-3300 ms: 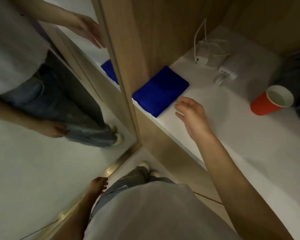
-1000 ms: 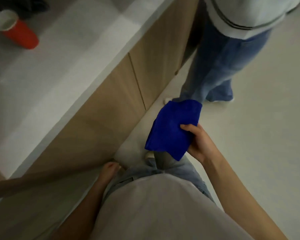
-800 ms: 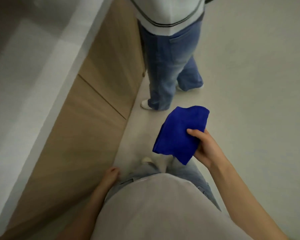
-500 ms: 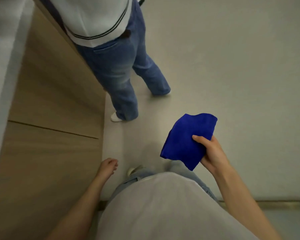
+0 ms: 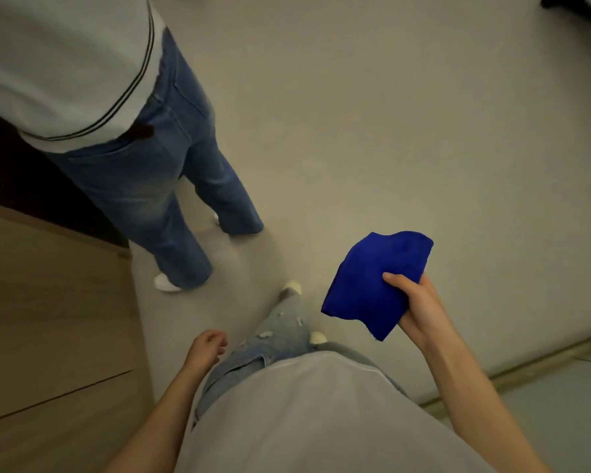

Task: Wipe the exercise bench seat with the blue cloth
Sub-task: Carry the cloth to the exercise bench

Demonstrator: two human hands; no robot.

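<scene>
My right hand [image 5: 418, 310] grips the folded blue cloth [image 5: 372, 281] at waist height, thumb on top and fingers beneath, out in front of me over the pale floor. My left hand [image 5: 207, 348] hangs beside my left thigh, fingers loosely curled and holding nothing. No exercise bench seat is identifiable in view; only a dark object [image 5: 574, 5] shows at the top right corner.
Another person in blue jeans [image 5: 171, 186] and a white top stands close at my front left. A wooden cabinet front [image 5: 48, 319] runs along the left. A metal floor strip [image 5: 526, 367] crosses the lower right. Pale floor [image 5: 389, 114] stretches ahead and to the right.
I took the blue cloth off the white shelf with my right hand and turned right, away from the cabinet. The other person now stands at the left, and more floor shows.
</scene>
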